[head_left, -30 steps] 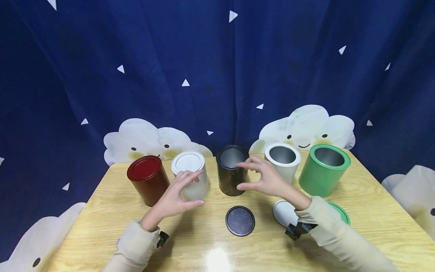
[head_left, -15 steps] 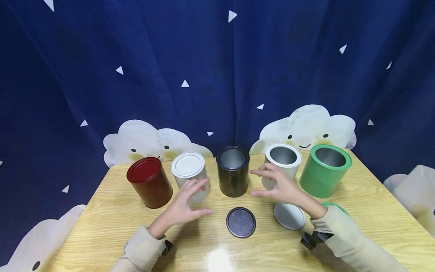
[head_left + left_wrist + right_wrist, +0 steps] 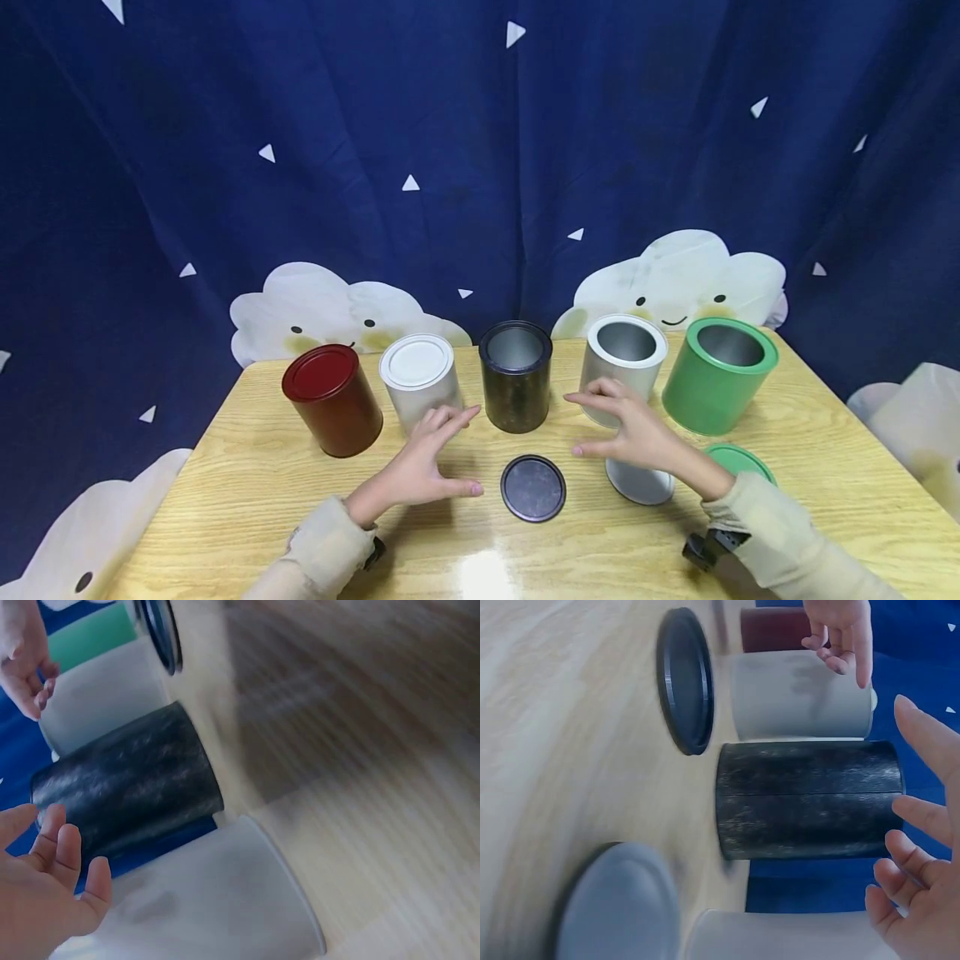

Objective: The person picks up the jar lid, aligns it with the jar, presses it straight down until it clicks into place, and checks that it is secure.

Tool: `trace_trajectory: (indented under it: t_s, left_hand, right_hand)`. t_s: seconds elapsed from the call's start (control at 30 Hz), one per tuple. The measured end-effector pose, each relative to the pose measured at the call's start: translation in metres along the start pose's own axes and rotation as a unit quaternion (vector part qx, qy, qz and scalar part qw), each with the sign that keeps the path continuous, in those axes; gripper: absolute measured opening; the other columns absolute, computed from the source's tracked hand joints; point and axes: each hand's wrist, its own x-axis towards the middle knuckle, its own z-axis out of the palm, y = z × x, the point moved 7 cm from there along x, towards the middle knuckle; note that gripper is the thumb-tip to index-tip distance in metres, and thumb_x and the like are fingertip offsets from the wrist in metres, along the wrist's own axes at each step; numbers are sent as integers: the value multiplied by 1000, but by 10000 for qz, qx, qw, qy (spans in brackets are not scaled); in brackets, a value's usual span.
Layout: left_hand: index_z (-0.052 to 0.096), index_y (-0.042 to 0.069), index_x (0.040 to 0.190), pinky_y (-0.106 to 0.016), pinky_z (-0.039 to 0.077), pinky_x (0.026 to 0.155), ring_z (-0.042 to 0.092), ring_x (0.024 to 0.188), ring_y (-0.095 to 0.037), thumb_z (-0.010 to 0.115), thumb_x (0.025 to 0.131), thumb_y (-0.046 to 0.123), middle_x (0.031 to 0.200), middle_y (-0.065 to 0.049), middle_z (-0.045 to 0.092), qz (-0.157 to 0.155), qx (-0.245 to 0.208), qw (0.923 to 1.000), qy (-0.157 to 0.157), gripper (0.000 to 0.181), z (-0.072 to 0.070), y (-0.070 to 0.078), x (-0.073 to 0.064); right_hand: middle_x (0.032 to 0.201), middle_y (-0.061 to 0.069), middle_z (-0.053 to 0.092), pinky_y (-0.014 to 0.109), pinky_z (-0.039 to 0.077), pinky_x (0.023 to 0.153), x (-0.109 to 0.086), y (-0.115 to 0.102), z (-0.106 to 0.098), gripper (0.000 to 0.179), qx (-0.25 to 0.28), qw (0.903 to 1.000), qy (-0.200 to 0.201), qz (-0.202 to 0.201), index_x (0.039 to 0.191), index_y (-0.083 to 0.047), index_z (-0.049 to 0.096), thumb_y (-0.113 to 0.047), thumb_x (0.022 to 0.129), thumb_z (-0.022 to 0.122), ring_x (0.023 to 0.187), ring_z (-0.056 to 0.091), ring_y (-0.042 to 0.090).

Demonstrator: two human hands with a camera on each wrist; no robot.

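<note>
My left hand (image 3: 423, 467) hovers in front of the lidded white can (image 3: 418, 392), thumb and fingers spread apart with nothing between them. Held the same way, my right hand (image 3: 630, 429) is in front of the uncovered white can (image 3: 625, 367) and partly above its white lid (image 3: 645, 487). Between the hands, the black can (image 3: 516, 392) stands upright without a lid. Its round black lid (image 3: 532, 488) lies flat on the table before it. In the right wrist view the black can (image 3: 810, 799) is beyond my fingertips, seemingly untouched.
A dark red can (image 3: 333, 404) with its lid on stands at the left of the row. At the right end is an uncovered green can (image 3: 716, 379), its green lid (image 3: 741, 460) partly behind my right wrist. A blue curtain (image 3: 480, 167) hangs behind the wooden table (image 3: 247, 483).
Both hands have drawn back from the row toward me and shifted right. My right hand has left the black can's side, where its fingers were at the rim. The cans and lids stay in place.
</note>
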Motion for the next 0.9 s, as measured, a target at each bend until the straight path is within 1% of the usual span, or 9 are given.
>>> trace_trajectory:
  t_s: [0.17,0.37,0.57,0.77,0.9]
  left_hand:
    - [39,11,138,-37,32,81,38,99,-16,82,60,38,113,-3,47,-79,57,9998,-146,93,8,-1,3]
    - [40,6,137,-34,30,79,38,99,-18,81,62,39,115,-6,45,-189,190,9988,-410,91,21,-3,4]
    - [39,9,138,-30,27,74,37,95,-16,80,63,41,115,-5,44,-387,351,9961,-713,91,31,-6,2]
    - [38,10,138,-29,25,73,35,91,-15,79,64,43,115,-5,42,-508,370,9928,-1015,92,40,-7,1]
    - [39,10,138,-28,25,72,35,90,-16,79,63,43,114,-5,42,-577,338,9922,-1051,91,46,-9,0]
  right_hand:
    - [99,-2,50,33,42,72,-7,3,8,63,53,9999,13,-88,113,-4,63,-31,60,83,91,45,13]
    - [98,-2,49,32,40,73,-17,7,19,66,-26,9999,-101,-121,113,-3,63,-37,59,82,91,43,13]
    - [95,-3,47,31,38,72,-24,8,28,70,-84,9996,-216,-153,112,-2,63,-37,55,83,89,40,12]
    - [95,-2,44,29,37,70,-30,7,38,71,-40,9987,-505,-75,114,-1,62,-36,56,83,87,36,10]
    - [97,-3,44,30,38,71,-34,10,44,71,-72,9972,-735,103,117,-4,61,-38,58,82,88,36,11]
